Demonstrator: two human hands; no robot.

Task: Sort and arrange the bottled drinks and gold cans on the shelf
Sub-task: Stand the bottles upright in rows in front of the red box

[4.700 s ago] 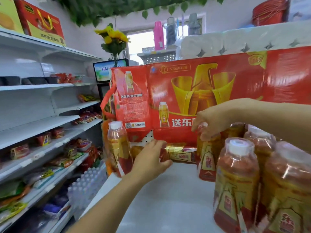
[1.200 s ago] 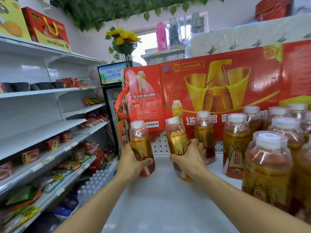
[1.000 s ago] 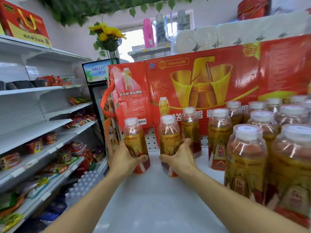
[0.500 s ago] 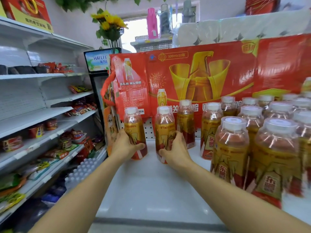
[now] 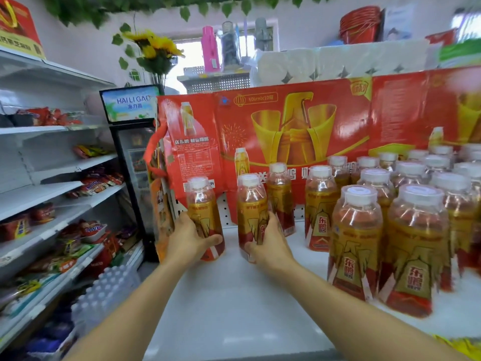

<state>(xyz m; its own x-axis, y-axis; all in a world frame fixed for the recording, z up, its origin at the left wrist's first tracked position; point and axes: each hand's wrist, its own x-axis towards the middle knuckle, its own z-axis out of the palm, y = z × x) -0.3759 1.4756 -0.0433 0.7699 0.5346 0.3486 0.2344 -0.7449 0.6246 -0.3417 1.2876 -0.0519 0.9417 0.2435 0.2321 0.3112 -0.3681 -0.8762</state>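
Two gold-and-red drink bottles with white caps stand at the left end of the white shelf (image 5: 229, 303). My left hand (image 5: 187, 241) grips the leftmost bottle (image 5: 203, 204) low on its body. My right hand (image 5: 270, 243) grips the neighbouring bottle (image 5: 251, 207) from its right side. Behind that one stands a third bottle (image 5: 279, 194). Several more of the same bottles (image 5: 413, 230) crowd the right half of the shelf in rows. No gold cans show in this view.
A big red and gold carton (image 5: 299, 131) stands upright along the back of the shelf. To the left run white shelves (image 5: 52, 194) with snack packets, a drinks fridge (image 5: 135, 157) and a pack of water bottles (image 5: 104, 295) on the floor.
Both hands keep their hold on the same two bottles. The bottles have shifted slightly apart and back toward the carton, and the view has tilted down.
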